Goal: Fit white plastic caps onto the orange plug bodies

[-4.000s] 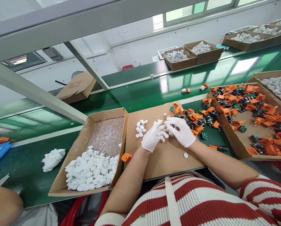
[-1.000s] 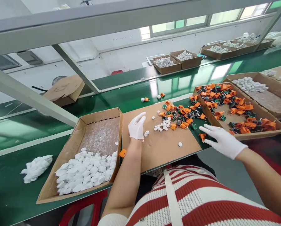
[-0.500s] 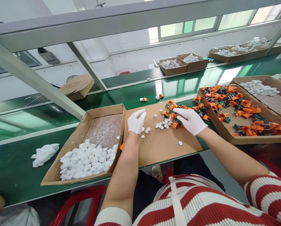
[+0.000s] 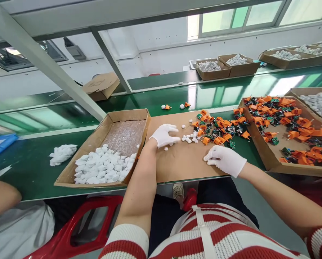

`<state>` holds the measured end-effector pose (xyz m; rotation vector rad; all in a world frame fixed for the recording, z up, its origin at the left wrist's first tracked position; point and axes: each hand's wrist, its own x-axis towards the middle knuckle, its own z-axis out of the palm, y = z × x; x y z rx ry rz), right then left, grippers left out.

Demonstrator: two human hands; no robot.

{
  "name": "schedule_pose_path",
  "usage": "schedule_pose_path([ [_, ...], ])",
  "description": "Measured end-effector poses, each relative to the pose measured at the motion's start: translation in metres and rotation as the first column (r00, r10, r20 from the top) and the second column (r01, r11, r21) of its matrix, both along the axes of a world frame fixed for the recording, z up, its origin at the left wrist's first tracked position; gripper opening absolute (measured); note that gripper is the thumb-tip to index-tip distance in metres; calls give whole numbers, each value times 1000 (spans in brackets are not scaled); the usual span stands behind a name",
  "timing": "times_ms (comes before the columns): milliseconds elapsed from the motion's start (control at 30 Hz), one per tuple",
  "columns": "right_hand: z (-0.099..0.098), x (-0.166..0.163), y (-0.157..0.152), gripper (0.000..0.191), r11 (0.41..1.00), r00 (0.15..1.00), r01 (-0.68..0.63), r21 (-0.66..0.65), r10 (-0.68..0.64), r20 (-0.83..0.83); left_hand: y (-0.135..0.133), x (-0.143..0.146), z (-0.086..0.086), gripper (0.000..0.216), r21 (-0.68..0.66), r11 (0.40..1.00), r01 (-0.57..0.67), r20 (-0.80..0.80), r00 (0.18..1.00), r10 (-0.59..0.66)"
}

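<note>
My left hand [image 4: 165, 136], in a white glove, is over the left part of a brown cardboard sheet [image 4: 182, 165]. Its fingers are apart, pointing right, above a few small white pieces. Beside its fingertips lies a cluster of small white pieces [image 4: 191, 137]. My right hand [image 4: 224, 159], also gloved, is low over the sheet's right side with thumb and fingers pinched together. Whatever is between those fingertips is hidden. Behind it spreads a heap of orange plug parts with green circuit boards [image 4: 217, 128].
A cardboard box of white pieces [image 4: 147, 118] stands at the left, and a box of orange plug parts [image 4: 258, 144] at the right. White cloth [image 4: 62, 154] lies farther left. Someone's arm [image 4: 3, 198] rests at the left edge. Two plug parts [image 4: 168, 107] lie beyond the sheet.
My right hand has moved from the orange heap toward me, to where a lone white piece lay; that piece is now out of sight. My left hand has turned rightward with fingers spread. The view has shifted.
</note>
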<state>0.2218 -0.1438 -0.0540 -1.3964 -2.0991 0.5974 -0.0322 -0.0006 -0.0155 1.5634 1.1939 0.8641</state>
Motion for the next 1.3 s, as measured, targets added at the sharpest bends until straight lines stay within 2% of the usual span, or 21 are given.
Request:
schedule_pose_path([
  [67, 4, -7, 10, 13, 998, 982, 67, -7, -67, -175, 1, 0, -3, 20, 49, 991, 127, -186, 976, -116],
  [133, 18, -15, 25, 22, 988, 929, 72, -134, -115, -351, 4, 0, -5, 10, 129, 960, 249, -404, 897, -178],
  [233, 41, -32, 51, 31, 939, 814, -8, -343, -193, -547, 10, -1, -4, 7, 225, 928, 298, -582, 805, -117],
  [300, 47, -44, 66, 28, 920, 747, -41, -390, -231, -623, 12, -3, -1, 9, 260, 910, 322, -653, 753, -80],
  [367, 43, -53, 77, 27, 919, 713, -36, -392, -251, -655, 12, -3, 3, 17, 283, 884, 373, -706, 705, -72],
  [467, 27, -60, 82, 28, 951, 740, 48, -304, -238, -629, 8, -1, 4, 16, 301, 875, 379, -733, 679, -42],
  [567, 10, -58, 78, 24, 991, 844, 114, -69, -133, -519, 6, 5, 0, 16, 306, 896, 321, -755, 655, 23],
  [633, 2, -59, 73, 22, 991, 904, 114, 74, -72, -421, 5, 9, -6, 14, 303, 899, 317, -777, 628, 41],
  [700, -2, -62, 69, 22, 982, 910, 111, 151, -39, -413, 6, 12, -11, 13, 373, 877, 304, -757, 646, 97],
  [800, -5, -67, 69, 23, 972, 898, 105, 209, -2, -439, 5, 15, -16, 24, 456, 854, 249, -660, 739, 137],
  [867, -6, -67, 72, 25, 975, 870, 125, 183, -19, -493, 4, 17, -16, 22, 457, 877, 150, -511, 851, 121],
  [967, -6, -64, 77, 29, 969, 785, 187, 160, -50, -617, -1, 21, -12, 27, 336, 939, 74, -231, 973, 7],
  [1033, -4, -61, 79, 25, 953, 750, 234, 193, -51, -660, -6, 24, -6, 31, 242, 964, 112, -120, 989, -85],
  [1100, -1, -60, 79, 20, 955, 736, 241, 173, -64, -674, -12, 29, -2, 31, 191, 970, 151, -103, 986, -133],
  [1200, 2, -61, 78, 36, 962, 714, 258, 93, -125, -689, -19, 34, 3, 33, 153, 967, 202, -133, 974, -182],
  [1233, 3, -61, 78, 35, 960, 719, 262, 95, -129, -683, -21, 35, 5, 36, 137, 963, 230, -127, 969, -213],
  [1300, 5, -61, 77, 21, 958, 753, 244, 151, -89, -652, -24, 36, 7, 44, 95, 947, 307, -95, 950, -298],
])
